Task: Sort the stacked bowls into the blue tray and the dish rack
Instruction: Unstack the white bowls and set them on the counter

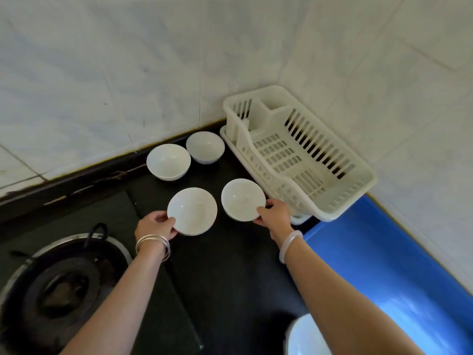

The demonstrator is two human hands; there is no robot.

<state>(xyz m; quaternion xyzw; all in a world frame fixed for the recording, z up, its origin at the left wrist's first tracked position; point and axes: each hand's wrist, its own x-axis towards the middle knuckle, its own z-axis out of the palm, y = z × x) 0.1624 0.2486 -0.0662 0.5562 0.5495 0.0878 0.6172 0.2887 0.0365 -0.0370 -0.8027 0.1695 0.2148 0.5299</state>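
Black and greasy, a round gas burner with its metal ring (64, 285) sits at the far left of the dark surface (230, 272), well apart from the crockery, which looks like a sensible way to keep clean dishes off the cooking spot.

The person's left hand (156, 226), with thin silver bangles (153, 245) at the wrist, pinches the near rim of a plain white glazed bowl (192, 211), thumb on top of the lip and fingers beneath. The bowl seems tilted slightly toward the camera; whether it rests on the surface or is lifted cannot be told.

Behind it, two more white bowls stand upright near the tiled wall: one to the left (168, 161), one to the right (205, 146), close together but not clearly touching. They are single, not stacked, so the pile seems already spread out.

The right hand (275, 213), with a pale translucent bangle (290, 245) on its wrist, grips the near-right edge of a fourth white bowl (242, 199) in the same thumb-over-rim hold. This bowl lies just beside the cream slotted plastic dish rack (358, 198), probably its destination. The rack is empty and tucked into the corner.

The glossy blue tray (384, 265) runs along the right wall, also bare. A white rounded object (304, 336), partly hidden by the forearm, shows at the bottom edge.

No brand, label or writing is readable anywhere.
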